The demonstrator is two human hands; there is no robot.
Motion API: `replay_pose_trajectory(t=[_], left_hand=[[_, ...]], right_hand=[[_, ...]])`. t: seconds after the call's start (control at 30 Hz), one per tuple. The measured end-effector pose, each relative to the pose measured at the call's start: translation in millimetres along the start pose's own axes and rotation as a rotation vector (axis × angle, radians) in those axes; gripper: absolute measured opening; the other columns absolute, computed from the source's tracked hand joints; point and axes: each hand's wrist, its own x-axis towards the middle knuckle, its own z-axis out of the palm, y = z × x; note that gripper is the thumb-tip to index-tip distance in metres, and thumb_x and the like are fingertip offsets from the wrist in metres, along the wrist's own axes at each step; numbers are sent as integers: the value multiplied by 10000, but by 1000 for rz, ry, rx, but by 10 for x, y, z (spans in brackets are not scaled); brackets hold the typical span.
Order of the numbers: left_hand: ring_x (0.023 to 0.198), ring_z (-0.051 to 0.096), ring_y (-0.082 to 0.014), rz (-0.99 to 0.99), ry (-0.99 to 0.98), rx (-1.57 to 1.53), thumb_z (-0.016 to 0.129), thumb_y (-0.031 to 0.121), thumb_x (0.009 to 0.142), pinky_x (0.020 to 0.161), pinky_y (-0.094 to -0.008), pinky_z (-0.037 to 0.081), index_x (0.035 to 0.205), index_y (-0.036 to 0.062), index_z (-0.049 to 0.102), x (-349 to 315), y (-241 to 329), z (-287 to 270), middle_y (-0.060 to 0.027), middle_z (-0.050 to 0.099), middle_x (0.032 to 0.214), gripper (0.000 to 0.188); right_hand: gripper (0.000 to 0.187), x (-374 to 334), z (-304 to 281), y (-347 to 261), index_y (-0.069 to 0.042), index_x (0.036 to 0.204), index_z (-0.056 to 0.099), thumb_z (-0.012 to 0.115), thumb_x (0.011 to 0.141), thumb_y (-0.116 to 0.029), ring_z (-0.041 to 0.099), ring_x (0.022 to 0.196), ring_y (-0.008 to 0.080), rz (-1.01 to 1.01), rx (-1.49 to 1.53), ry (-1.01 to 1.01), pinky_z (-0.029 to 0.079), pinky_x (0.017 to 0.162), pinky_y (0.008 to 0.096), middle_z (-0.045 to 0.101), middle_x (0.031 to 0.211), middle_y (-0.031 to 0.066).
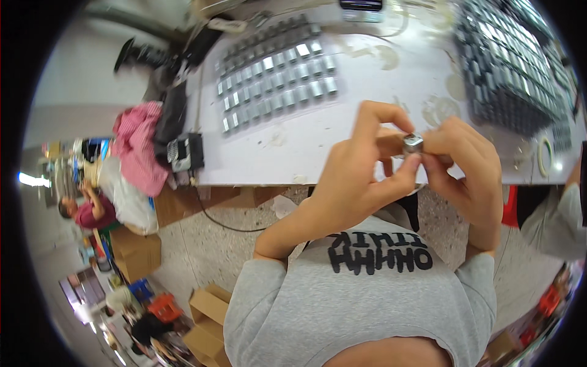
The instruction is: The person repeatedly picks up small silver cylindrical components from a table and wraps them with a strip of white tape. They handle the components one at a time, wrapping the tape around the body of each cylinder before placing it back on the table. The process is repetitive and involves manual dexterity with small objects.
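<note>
Above the table's near edge, a small shiny metal cylinder (413,143) is held up between my two hands, with its dark-centred end facing up. My left hand (358,168) pinches it between thumb and fingers. From the other side, the bent fingers of my right hand (468,162) are closed against it; whether they hold some smaller piece as well is hidden. Beyond my left hand, a clear plastic tray (278,125) lies on the white table (269,162), with several rows of similar metal cylinders (278,79) standing in it.
Stacked trays of metal parts (507,67) fill the table's far right. A tape roll (544,156) lies near the right edge, beside another person's grey sleeve (553,226). At the left are a black device (185,153) and a red checkered cloth (139,147). A phone (362,9) lies at the back.
</note>
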Motion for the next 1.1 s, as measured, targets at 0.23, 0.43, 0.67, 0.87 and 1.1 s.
replay_pose_trajectory(t=[0.23, 0.43, 0.67, 0.87, 1.1], left_hand=[[595, 487, -25, -149, -205, 28, 429, 6, 783, 550, -166, 368, 962, 5, 491, -126, -143, -261, -40, 578, 697, 189], [577, 500, -48, -240, 58, -392, 386, 148, 858, 509, -180, 391, 937, 21, 511, -65, -350, -385, -35, 588, 718, 195], [620, 558, -243, -85, 627, 796, 405, 212, 872, 595, -339, 450, 873, -24, 463, 221, -808, -2295, -150, 573, 742, 243], [813, 548, -368, -235, 552, 1339, 477, 168, 818, 703, -416, 432, 945, -7, 434, 594, -854, -2743, -198, 565, 873, 221], [834, 529, -265, 84, 507, 1643, 578, 131, 758, 674, -375, 449, 867, 54, 500, 858, -1115, -2934, -92, 514, 846, 155]], right_hand=[[211, -22, 267, 154, -8, 711, 520, 591, 526, -78, 411, 525, 150, -460, -328, -87, 332, 442, 253, 438, 625, 29], [125, -13, 543, 16, -63, 691, 528, 600, 593, -92, 443, 558, 111, -789, -118, -188, 329, 450, 211, 455, 623, -11], [181, -28, 398, 174, -18, 772, 530, 620, 621, 27, 426, 484, 163, -302, 175, 141, 322, 437, 245, 508, 597, 45], [193, -18, 505, 236, -12, 797, 535, 607, 632, 59, 430, 486, 172, -211, 245, 180, 320, 437, 256, 523, 611, 60], [179, -28, 468, 217, -18, 794, 546, 619, 642, 41, 484, 500, 153, -138, 581, 133, 353, 437, 238, 551, 635, 54]])
